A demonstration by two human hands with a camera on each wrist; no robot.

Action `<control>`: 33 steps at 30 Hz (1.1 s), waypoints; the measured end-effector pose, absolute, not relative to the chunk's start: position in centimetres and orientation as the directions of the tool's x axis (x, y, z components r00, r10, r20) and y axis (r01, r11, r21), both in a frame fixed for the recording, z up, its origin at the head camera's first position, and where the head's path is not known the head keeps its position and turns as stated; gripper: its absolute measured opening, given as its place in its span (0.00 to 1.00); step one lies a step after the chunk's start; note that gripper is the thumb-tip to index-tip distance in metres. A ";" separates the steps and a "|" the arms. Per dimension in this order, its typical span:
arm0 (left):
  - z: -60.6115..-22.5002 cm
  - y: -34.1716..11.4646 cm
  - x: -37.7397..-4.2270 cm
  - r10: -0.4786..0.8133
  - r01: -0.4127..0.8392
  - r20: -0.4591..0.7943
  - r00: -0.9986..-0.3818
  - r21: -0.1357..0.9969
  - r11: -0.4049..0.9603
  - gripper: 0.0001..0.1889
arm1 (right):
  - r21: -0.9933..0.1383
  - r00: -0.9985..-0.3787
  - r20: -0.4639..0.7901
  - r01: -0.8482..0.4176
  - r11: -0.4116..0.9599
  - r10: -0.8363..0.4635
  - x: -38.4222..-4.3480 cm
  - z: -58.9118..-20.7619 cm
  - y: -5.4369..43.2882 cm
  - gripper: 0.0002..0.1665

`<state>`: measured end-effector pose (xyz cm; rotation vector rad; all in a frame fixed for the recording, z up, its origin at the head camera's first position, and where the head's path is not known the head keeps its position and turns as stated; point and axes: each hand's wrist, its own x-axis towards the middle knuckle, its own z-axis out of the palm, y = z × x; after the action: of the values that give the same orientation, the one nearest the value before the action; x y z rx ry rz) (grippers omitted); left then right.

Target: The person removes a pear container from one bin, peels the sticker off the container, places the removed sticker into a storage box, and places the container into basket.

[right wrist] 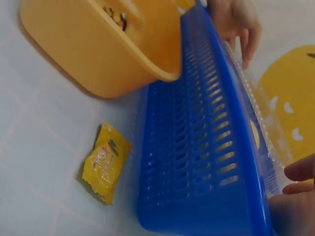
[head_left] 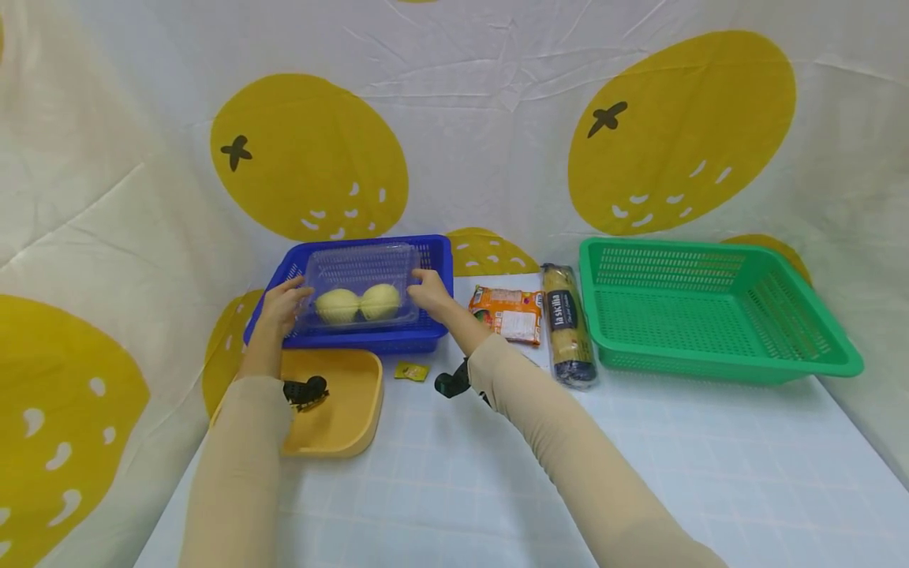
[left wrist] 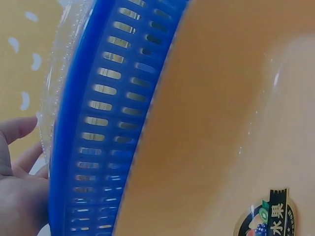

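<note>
A clear plastic box [head_left: 355,264] with two round, pale yellow things [head_left: 338,306] inside is at the blue basket [head_left: 405,341], its edge standing above the rim in both wrist views. My left hand [head_left: 284,306] holds the box's left side. At its right side, my right hand [head_left: 430,293] grips the edge between thumb and fingers. In the left wrist view, the left thumb and fingers [left wrist: 20,129] meet the clear edge just outside the basket's rim. The right fingers [right wrist: 299,169] touch the clear plastic in the right wrist view.
A yellow-orange bin [head_left: 369,410] with a fruit label stands in front of the blue basket. Beside it lies a small yellow packet [head_left: 411,371]. An orange packet [head_left: 507,314], a pack of spaghetti [head_left: 566,327] and a green basket [head_left: 710,315] are to the right.
</note>
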<state>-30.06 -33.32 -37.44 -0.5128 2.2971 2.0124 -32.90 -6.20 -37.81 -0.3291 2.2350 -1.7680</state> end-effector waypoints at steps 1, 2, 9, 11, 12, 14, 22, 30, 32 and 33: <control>-37.5 -33.4 -30.0 -0.218 -0.282 -0.251 -0.943 0.951 0.125 0.32 | -0.974 -0.937 -0.079 0.000 0.227 -0.339 -32.9 -37.9 -6.3 0.35; -37.5 -33.4 -30.0 -0.218 -0.289 -0.256 -0.942 0.947 0.138 0.32 | -0.974 -0.938 -0.087 0.009 0.227 -0.336 -33.0 -38.0 -6.3 0.36; -37.7 -33.7 -29.8 -0.190 -0.313 -0.288 -0.939 0.941 0.124 0.34 | -0.973 -0.941 -0.112 0.039 0.226 -0.320 -33.1 -38.7 -6.8 0.36; -37.8 -33.8 -29.7 -0.172 -0.312 -0.285 -0.943 0.938 0.150 0.34 | -0.973 -0.941 -0.120 0.049 0.224 -0.315 -33.2 -38.9 -7.0 0.36; -37.8 -33.9 -29.6 -0.163 -0.311 -0.285 -0.945 0.935 0.170 0.35 | -0.972 -0.941 -0.128 0.056 0.227 -0.313 -33.1 -39.0 -7.0 0.36; -37.9 -34.0 -29.6 -0.152 -0.312 -0.284 -0.947 0.926 0.214 0.35 | -0.967 -0.940 -0.145 0.069 0.243 -0.310 -33.1 -39.2 -7.2 0.37; -38.4 -33.9 -29.7 -0.142 -0.264 -0.229 -0.963 0.908 0.327 0.37 | -0.961 -0.939 -0.123 0.033 0.274 -0.320 -33.2 -39.7 -7.4 0.42; -38.6 -33.5 -30.0 -0.156 -0.179 -0.144 -0.977 0.955 0.237 0.32 | -0.953 -0.944 -0.089 -0.013 0.303 -0.319 -33.2 -39.7 -7.4 0.42; -38.6 -33.4 -30.0 -0.186 -0.143 -0.107 -0.977 0.971 0.193 0.31 | -0.950 -0.945 -0.078 -0.027 0.310 -0.319 -33.1 -39.6 -7.4 0.42; -38.6 -33.4 -30.0 -0.204 -0.126 -0.089 -0.975 0.976 0.175 0.30 | -0.948 -0.945 -0.071 -0.035 0.316 -0.318 -33.0 -39.5 -7.4 0.41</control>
<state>-30.02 -33.36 -38.56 -0.3447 2.4544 2.0287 -33.02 -7.36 -39.49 -0.3208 2.3389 -1.6749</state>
